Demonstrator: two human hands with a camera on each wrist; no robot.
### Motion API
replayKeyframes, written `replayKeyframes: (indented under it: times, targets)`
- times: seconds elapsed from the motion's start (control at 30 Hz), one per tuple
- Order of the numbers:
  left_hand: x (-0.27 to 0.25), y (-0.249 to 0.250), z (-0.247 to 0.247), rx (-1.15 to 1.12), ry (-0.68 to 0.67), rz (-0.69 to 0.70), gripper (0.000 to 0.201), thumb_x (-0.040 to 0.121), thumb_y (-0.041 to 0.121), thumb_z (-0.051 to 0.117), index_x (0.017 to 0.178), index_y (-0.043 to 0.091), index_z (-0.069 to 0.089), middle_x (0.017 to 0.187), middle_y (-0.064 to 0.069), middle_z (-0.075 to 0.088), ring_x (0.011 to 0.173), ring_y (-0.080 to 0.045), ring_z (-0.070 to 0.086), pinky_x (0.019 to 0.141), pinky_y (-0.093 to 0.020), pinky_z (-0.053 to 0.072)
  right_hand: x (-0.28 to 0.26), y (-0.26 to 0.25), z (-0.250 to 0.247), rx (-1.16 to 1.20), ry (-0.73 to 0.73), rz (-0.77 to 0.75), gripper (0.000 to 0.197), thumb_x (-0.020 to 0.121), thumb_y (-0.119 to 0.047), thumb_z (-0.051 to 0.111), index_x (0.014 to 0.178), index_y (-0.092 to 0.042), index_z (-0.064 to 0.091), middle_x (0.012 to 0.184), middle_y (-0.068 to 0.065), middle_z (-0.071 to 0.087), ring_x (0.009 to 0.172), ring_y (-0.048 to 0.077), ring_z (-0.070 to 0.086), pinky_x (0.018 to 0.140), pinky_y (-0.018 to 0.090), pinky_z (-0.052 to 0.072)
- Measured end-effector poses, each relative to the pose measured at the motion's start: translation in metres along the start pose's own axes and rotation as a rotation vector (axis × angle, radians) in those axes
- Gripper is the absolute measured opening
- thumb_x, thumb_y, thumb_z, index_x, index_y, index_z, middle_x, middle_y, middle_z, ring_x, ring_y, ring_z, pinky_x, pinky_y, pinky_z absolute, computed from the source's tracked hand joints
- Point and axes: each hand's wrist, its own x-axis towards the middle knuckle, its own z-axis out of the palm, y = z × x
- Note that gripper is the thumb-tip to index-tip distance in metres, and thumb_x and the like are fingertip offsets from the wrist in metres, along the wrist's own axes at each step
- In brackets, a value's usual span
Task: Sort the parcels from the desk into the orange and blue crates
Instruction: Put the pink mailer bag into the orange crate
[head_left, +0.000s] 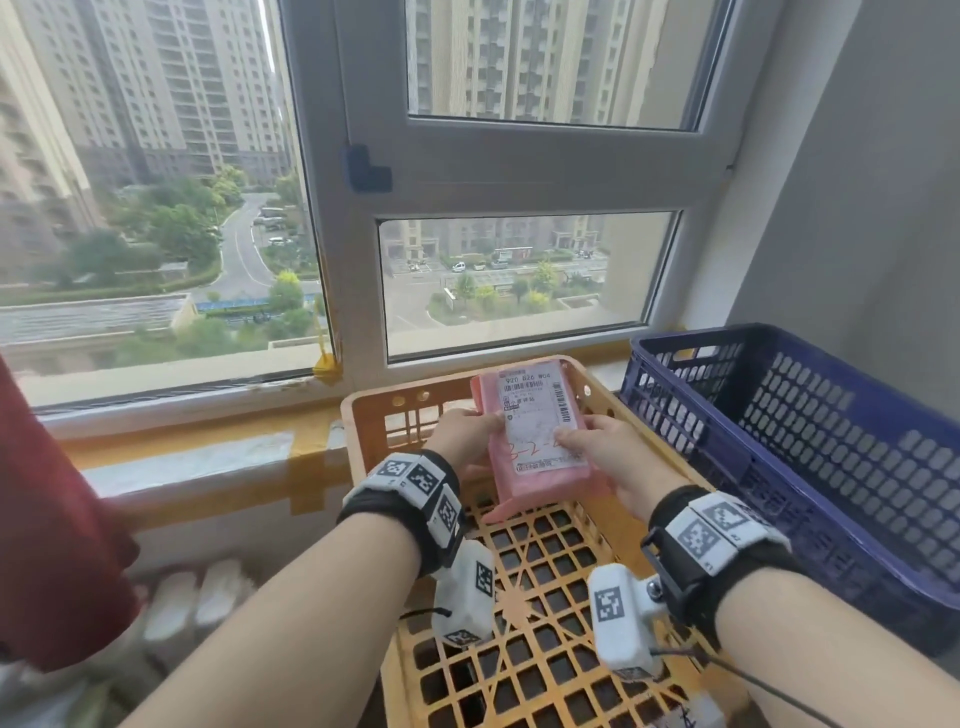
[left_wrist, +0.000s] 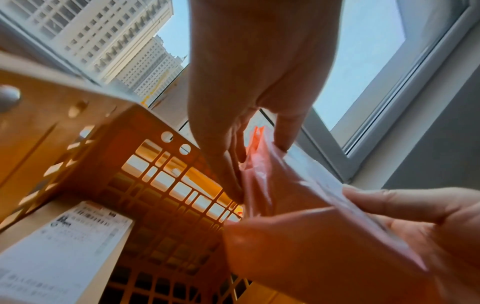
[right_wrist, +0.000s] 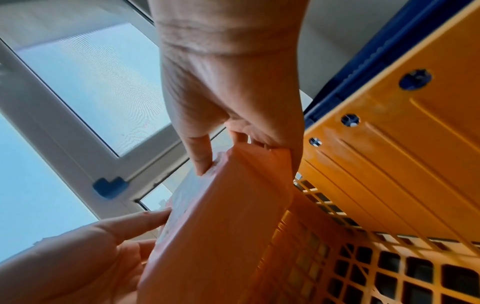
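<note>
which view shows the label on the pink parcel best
Head view: the label faces the camera, print visible, on the parcel. The left wrist view catches the label edge-on and blurred; the right wrist view shows mostly the parcel's plain pink side.

Head camera looks forward and down at the orange crate (head_left: 524, 566) below a window (head_left: 519, 218). Both wrist cameras sit close inside that crate, looking up past its walls toward the same window.

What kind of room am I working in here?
Probably a flat high in an apartment block, used as a makeshift sorting spot. A large window looks down on streets and residential towers; an orange crate and a blue crate sit beside its sill; both hands hold a pink parcel bearing a shipping label.
</note>
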Motion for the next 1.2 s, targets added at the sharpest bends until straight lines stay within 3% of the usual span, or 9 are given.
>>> replayKeyframes:
  times: [0.27, 0.37, 0.47, 0.67, 0.83, 0.9, 0.97, 1.1, 1.2]
  targets:
    - [0.055, -0.031, 0.016, 0.096, 0.139, -0.201, 0.014, 0.095, 0.012, 0.056, 0.107, 0.004, 0.058, 0.104, -0.012, 0.068, 0.092, -0.024, 0.068, 0.08, -0.038, 0.06, 0.059, 0.034, 0.01, -0.051, -0.072, 0.133, 0.035, 0.097, -0.014, 0.06, 0.131, -0.01, 0.053, 0.109, 0.008, 0.071, 0.091, 0.022, 0.071, 0.069, 0.031, 0.059]
    - [0.074, -0.049, 0.017, 0.152, 0.203, -0.256, 0.014, 0.094, 0.009, 0.055, 0.105, 0.002, 0.061, 0.107, -0.013, 0.066, 0.095, -0.023, 0.065, 0.087, -0.037, 0.057, 0.085, 0.052, 0.016, -0.087, -0.113, 0.177, 0.036, 0.098, -0.014, 0.059, 0.133, -0.009, 0.053, 0.111, 0.009, 0.071, 0.092, 0.022, 0.072, 0.07, 0.031, 0.06]
    - [0.089, -0.069, 0.009, 0.152, 0.317, -0.278, 0.025, 0.094, 0.006, 0.053, 0.117, 0.001, 0.061, 0.094, -0.006, 0.062, 0.083, -0.017, 0.058, 0.075, -0.027, 0.051, 0.106, 0.071, 0.026, -0.105, -0.149, 0.229, 0.036, 0.098, -0.014, 0.059, 0.133, -0.008, 0.053, 0.113, 0.01, 0.07, 0.093, 0.023, 0.071, 0.071, 0.032, 0.059]
    - [0.101, -0.098, -0.025, 0.064, 0.61, -0.27, 0.045, 0.092, 0.014, 0.05, 0.136, 0.013, 0.05, 0.14, -0.009, 0.051, 0.125, -0.03, 0.049, 0.106, -0.042, 0.04, 0.127, 0.087, 0.063, -0.065, -0.272, 0.288, 0.039, 0.097, -0.02, 0.062, 0.133, -0.012, 0.052, 0.112, 0.004, 0.071, 0.099, 0.022, 0.07, 0.091, 0.047, 0.057]
    - [0.109, -0.1, -0.035, 0.083, 0.601, -0.314, 0.037, 0.094, 0.01, 0.043, 0.13, 0.003, 0.05, 0.128, -0.014, 0.058, 0.11, -0.033, 0.06, 0.092, -0.038, 0.051, 0.123, 0.081, 0.102, -0.052, -0.391, 0.291, 0.037, 0.095, -0.02, 0.065, 0.129, -0.015, 0.051, 0.112, 0.004, 0.07, 0.094, 0.019, 0.071, 0.078, 0.035, 0.06]
    - [0.108, -0.101, -0.034, 0.155, 0.603, -0.351, 0.034, 0.095, 0.007, 0.044, 0.128, 0.001, 0.046, 0.127, -0.015, 0.056, 0.113, -0.033, 0.058, 0.09, -0.035, 0.05, 0.121, 0.082, 0.114, -0.071, -0.415, 0.275, 0.037, 0.094, -0.02, 0.066, 0.128, -0.014, 0.052, 0.116, 0.006, 0.069, 0.096, 0.02, 0.07, 0.083, 0.038, 0.06]
    - [0.108, -0.103, -0.036, 0.188, 0.613, -0.348, 0.035, 0.092, 0.004, 0.048, 0.127, 0.003, 0.044, 0.127, -0.016, 0.056, 0.114, -0.032, 0.057, 0.092, -0.037, 0.051, 0.12, 0.083, 0.123, -0.123, -0.414, 0.243, 0.037, 0.093, -0.022, 0.067, 0.127, -0.014, 0.053, 0.12, 0.006, 0.067, 0.099, 0.02, 0.069, 0.087, 0.039, 0.058]
    - [0.108, -0.11, -0.036, 0.221, 0.661, -0.281, 0.05, 0.082, 0.0, 0.056, 0.128, 0.017, 0.046, 0.122, -0.008, 0.058, 0.113, -0.029, 0.057, 0.096, -0.044, 0.05, 0.119, 0.081, 0.128, -0.187, -0.427, 0.212, 0.03, 0.094, -0.027, 0.065, 0.12, -0.018, 0.052, 0.117, 0.002, 0.066, 0.092, 0.014, 0.065, 0.068, 0.027, 0.053]
    - [0.109, -0.111, -0.036, 0.223, 0.65, -0.251, 0.058, 0.08, 0.002, 0.057, 0.132, 0.024, 0.044, 0.123, -0.005, 0.058, 0.116, -0.028, 0.055, 0.098, -0.047, 0.049, 0.12, 0.078, 0.129, -0.218, -0.423, 0.233, 0.025, 0.1, -0.032, 0.055, 0.116, -0.014, 0.06, 0.107, 0.002, 0.07, 0.089, 0.018, 0.069, 0.077, 0.04, 0.059]
